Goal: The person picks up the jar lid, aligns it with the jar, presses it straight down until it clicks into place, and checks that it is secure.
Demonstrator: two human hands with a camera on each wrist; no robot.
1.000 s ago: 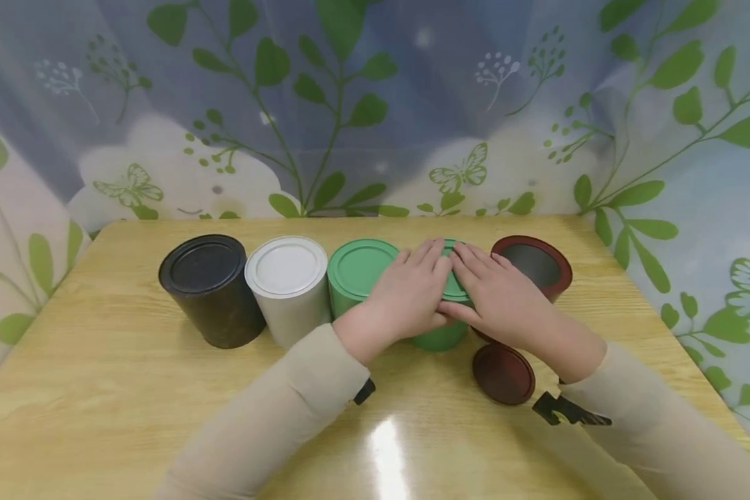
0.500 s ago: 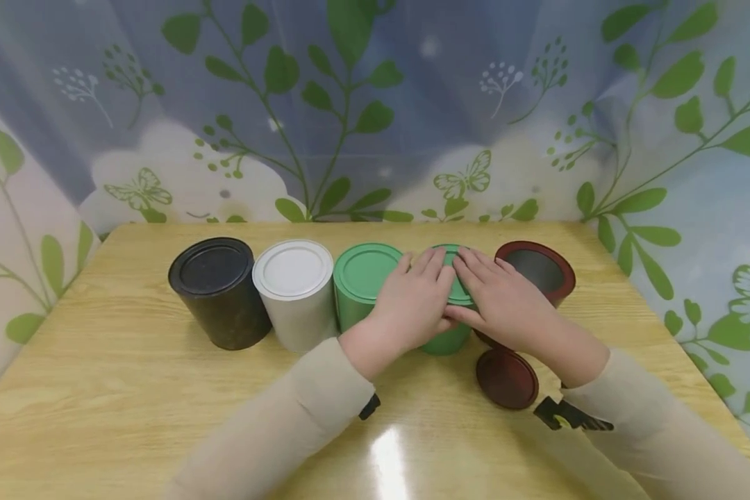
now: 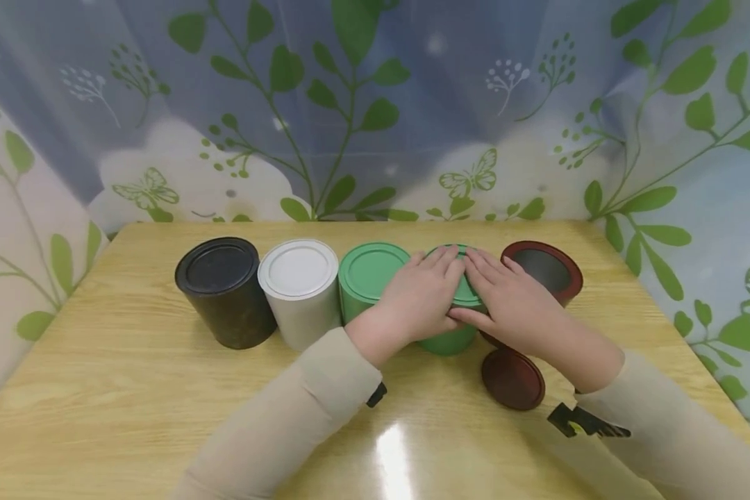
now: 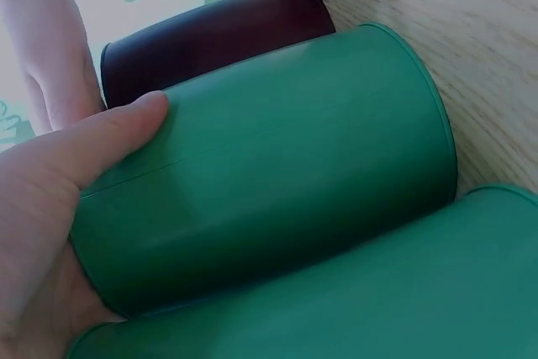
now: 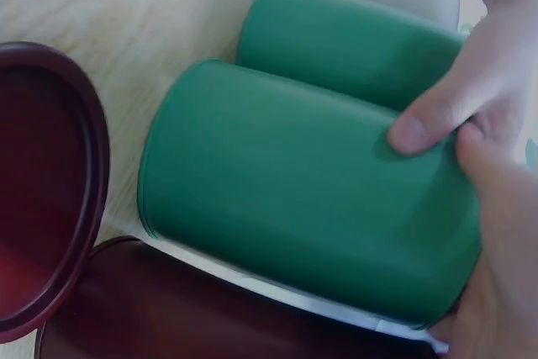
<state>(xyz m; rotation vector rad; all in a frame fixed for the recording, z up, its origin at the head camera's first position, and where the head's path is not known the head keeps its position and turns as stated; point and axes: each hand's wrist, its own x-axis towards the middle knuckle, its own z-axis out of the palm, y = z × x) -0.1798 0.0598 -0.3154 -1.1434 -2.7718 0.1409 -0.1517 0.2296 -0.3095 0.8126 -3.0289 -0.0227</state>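
Both my hands press on the lidded top of a green can (image 3: pixel 448 342), which stands upright. My left hand (image 3: pixel 420 297) lies across the left part of the lid (image 3: pixel 465 295), fingers straight. The fingers of my right hand (image 3: pixel 520 303) stretch over its right part. In the left wrist view my left thumb (image 4: pixel 126 136) touches the green can's side. The right wrist view has both thumbs against that side near the top. Much of the lid is hidden. A second green can (image 3: pixel 373 274) with its lid on stands close on the left.
Left of the green cans stand a white can (image 3: pixel 298 271) and a black can (image 3: pixel 221 274), both lidded. At the right is a dark red can (image 3: pixel 571 281) with an uncovered top. Its round dark red lid (image 3: pixel 512 378) lies in front on the wooden table (image 3: pixel 131 417).
The head view has shifted slightly, so everything appears a little further right and lower. Both hands stay on the same green can's lid.
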